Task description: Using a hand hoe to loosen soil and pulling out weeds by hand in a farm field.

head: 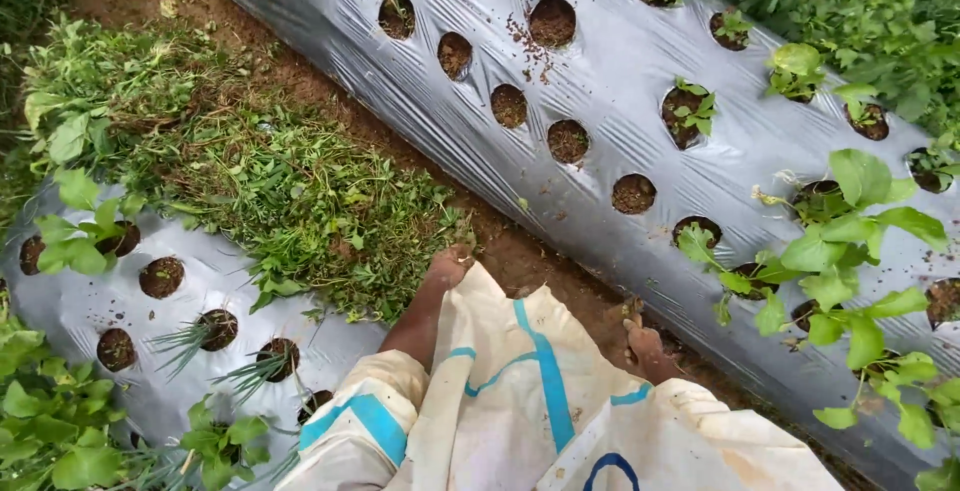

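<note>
Two silver mulch-sheeted beds (pixel 600 81) flank a dirt furrow (pixel 520 251) holding a heap of pulled weeds (pixel 280 191). Upper planting holes (pixel 509 106) look cleared to bare soil, while the lower-right holes (pixel 830 251) stand leafy. The left hand (pixel 447 266) meets the heap's edge, its grip impossible to tell. The right hand is unseen.

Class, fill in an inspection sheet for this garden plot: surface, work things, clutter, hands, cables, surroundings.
Surface: silver plastic sheet over raised beds, punched with round holes; bare soil furrow between.
Job's things: heap of loose weeds beside the furrow; leafy seedlings in some holes, others hold only soil.
Clutter: soil crumbs on the sheet.
Hands: none clearly in view; white cloth with blue stripes fills the foreground.
Cables: nothing seen.
Surroundings: dense green plants.
</note>
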